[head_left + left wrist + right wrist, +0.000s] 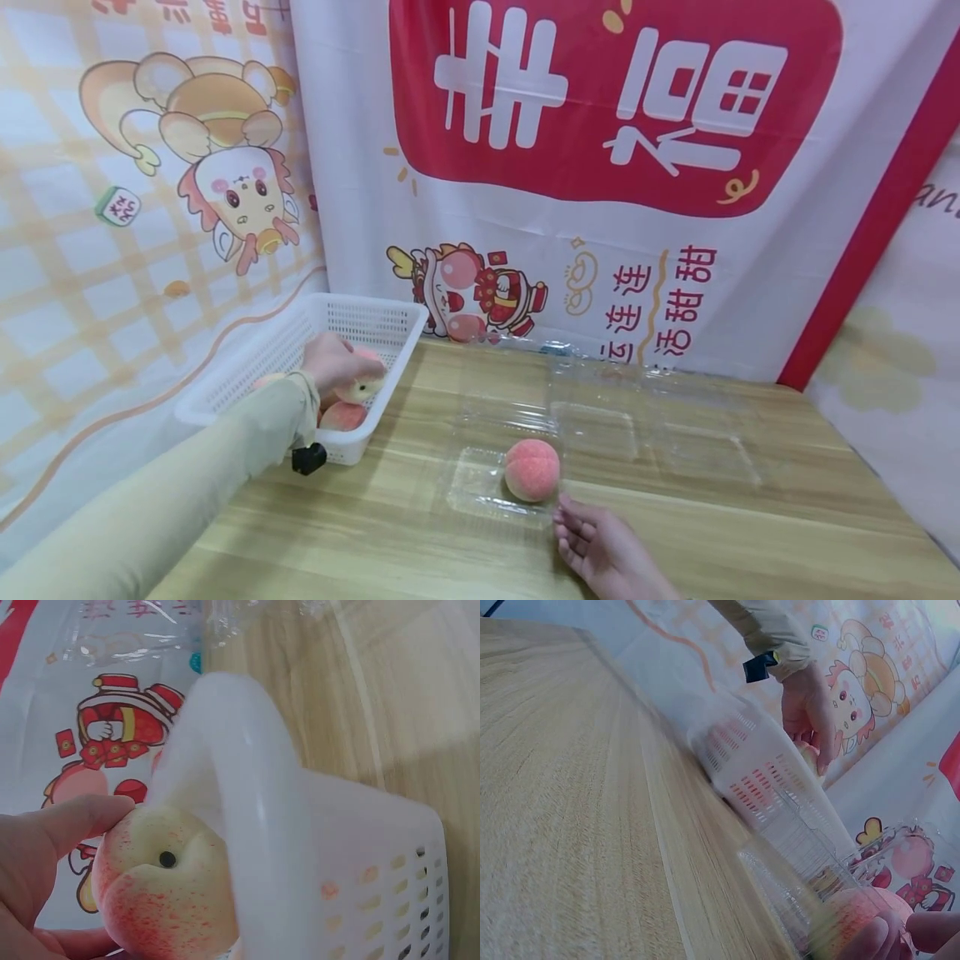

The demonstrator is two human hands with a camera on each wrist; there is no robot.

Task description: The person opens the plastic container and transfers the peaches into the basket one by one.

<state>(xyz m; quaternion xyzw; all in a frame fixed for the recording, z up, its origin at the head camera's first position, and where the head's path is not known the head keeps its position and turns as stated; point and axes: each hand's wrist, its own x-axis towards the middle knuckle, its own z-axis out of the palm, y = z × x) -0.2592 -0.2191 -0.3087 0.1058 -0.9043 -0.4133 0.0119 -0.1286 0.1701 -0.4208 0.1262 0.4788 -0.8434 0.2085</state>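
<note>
My left hand [333, 360] is inside the white basket [375, 318] at ten o'clock on the bench [750, 533], its grip curled round a pale peach [363, 385]. The left wrist view confirms this: my thumb [71, 817] lies along the top of that peach [165, 892], stem dimple facing the camera, with the basket wall [300, 847] just beside it. A second peach [342, 415] lies in the basket below the held one, near the basket's front corner. My right hand [603, 550] rests on the bench at five o'clock, grip spread and loose, fingertips touching the near edge of the clear plastic tray [480, 487]. A third peach [532, 469] sits in the near-left compartment of that tray, just beyond my right fingertips; the right wrist view shows this peach [855, 919] close beside my fingers [874, 941], though that view is blurred. The tray's open lid [652, 417] lies flat toward two o'clock. A printed backdrop [615, 125] stands behind the bench.
</note>
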